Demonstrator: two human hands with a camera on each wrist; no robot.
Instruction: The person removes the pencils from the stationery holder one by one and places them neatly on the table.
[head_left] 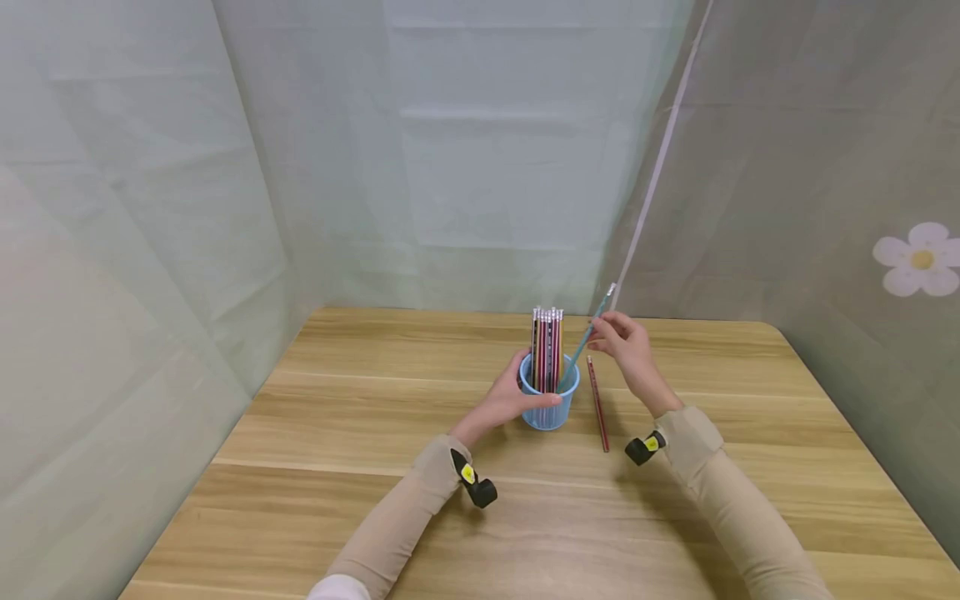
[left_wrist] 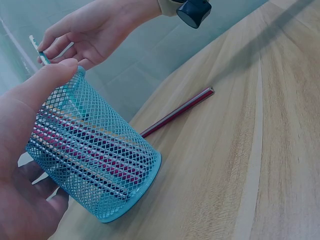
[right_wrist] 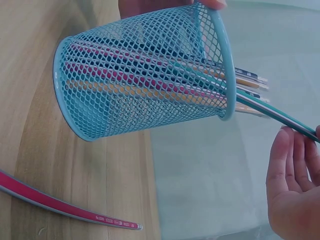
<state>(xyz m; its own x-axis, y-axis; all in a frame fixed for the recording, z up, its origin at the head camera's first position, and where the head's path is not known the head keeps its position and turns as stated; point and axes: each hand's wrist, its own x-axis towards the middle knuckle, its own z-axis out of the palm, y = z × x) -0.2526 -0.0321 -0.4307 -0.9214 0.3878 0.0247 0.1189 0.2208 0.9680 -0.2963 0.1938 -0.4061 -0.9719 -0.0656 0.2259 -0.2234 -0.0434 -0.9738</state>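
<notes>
The left hand (head_left: 512, 398) wrapped around the blue mesh cup (head_left: 550, 407), which stood on the worktop (head_left: 675, 517) full of upright pencils (head_left: 547, 350). The right hand (head_left: 628, 350) pinched a teal pencil (head_left: 585, 340), its lower end inside the cup. 1 red pencil (head_left: 597, 404) lay flat just beside the cup.

Head view high, looking down; wrist views close, opposite sides, sharing mesh cup (head_left: 550, 406).

Red pencil (head_left: 597, 404) just beside cup (head_left: 550, 414)
</notes>
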